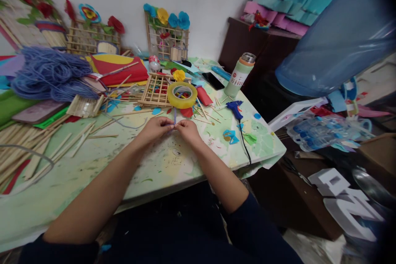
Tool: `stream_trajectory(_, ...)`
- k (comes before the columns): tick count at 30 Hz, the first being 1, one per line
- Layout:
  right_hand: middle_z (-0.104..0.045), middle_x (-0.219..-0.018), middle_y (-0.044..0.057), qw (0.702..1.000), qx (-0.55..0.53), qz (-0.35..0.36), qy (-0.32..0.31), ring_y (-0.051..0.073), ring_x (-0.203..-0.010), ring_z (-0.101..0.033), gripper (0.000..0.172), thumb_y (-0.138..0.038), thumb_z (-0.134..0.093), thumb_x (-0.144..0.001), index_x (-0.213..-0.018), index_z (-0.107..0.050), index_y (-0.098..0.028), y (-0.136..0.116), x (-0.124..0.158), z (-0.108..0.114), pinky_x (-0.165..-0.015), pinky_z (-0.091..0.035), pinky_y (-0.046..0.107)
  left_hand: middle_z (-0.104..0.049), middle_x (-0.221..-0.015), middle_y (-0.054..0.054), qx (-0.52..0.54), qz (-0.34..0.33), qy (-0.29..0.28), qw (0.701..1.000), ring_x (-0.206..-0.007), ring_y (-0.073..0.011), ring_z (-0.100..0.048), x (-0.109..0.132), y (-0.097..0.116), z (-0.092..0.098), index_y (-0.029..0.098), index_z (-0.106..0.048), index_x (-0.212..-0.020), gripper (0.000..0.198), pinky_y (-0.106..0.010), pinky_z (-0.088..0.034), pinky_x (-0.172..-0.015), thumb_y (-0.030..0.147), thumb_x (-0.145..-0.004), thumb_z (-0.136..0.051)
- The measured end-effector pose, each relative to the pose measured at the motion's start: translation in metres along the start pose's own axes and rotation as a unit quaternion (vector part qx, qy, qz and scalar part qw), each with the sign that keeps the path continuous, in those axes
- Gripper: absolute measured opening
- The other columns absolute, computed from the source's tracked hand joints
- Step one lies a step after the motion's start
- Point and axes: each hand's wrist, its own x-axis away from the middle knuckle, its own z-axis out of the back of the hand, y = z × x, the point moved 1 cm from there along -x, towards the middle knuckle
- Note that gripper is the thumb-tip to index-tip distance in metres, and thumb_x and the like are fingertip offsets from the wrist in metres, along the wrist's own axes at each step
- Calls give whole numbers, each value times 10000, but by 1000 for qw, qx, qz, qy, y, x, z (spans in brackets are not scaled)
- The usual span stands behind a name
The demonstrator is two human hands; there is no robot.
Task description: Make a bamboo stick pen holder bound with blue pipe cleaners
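Note:
My left hand [157, 127] and my right hand [186, 129] meet over the middle of the table, fingertips pinched close together. Between them is a thin blue-purple cord [175, 116], gripped by both hands. Part of it rises from the fingertips toward a roll of yellow tape [182, 95]; whether it touches the roll I cannot tell. Behind the roll lies a small lattice of wooden sticks [154, 90] with a yellow paper flower [179, 75] at its edge. A loose strand of cord [131, 126] lies left of my left hand.
At left are a heap of blue cord [52, 70] and many wooden sticks [27, 148]. A blue glue gun [235, 110], a green bottle [240, 75] and a black phone [213, 81] are at right. Finished-looking flower lattices [168, 35] lean on the wall.

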Motion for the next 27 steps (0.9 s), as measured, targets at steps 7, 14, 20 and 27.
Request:
stream_trajectory(7,-589,-602,-9,996,75,46,36,117,-612,-518,157,-209,-539,-737,-615,-626,-159,-2,2,2,-581,-350,214,-734,-828,-61,-182,-94,-1,979,-796,-245,-636,-3,-1,6,215,-749,-758,204,-307,-432,-717,322,-677,-596)
stream_trajectory(14,-572,-578,-5,989,120,58,63,112,-579,-496,178,-224,-519,-739,-598,-606,-159,-6,7,3,-551,-321,215,-696,-720,-96,-351,-109,41,929,-689,-252,-596,2,2,8,211,-705,-701,251,-300,-342,-579,370,-773,-525)
stream_trajectory(20,-592,-563,-3,995,65,34,62,113,-579,-526,193,-224,-524,-737,-567,-590,-161,-5,5,4,-563,-353,211,-681,-707,-80,-346,-132,19,929,-665,-231,-589,18,18,-5,200,-668,-719,266,-299,-331,-574,363,-816,-481)
stream_trajectory(27,-558,-520,-46,993,-96,-32,65,99,-536,-504,125,-208,-534,-689,-591,-601,-168,1,1,4,-566,-388,200,-678,-817,-134,-525,-171,45,833,-739,-276,-632,46,26,-33,151,-641,-841,354,-318,-342,-554,301,-914,-329)
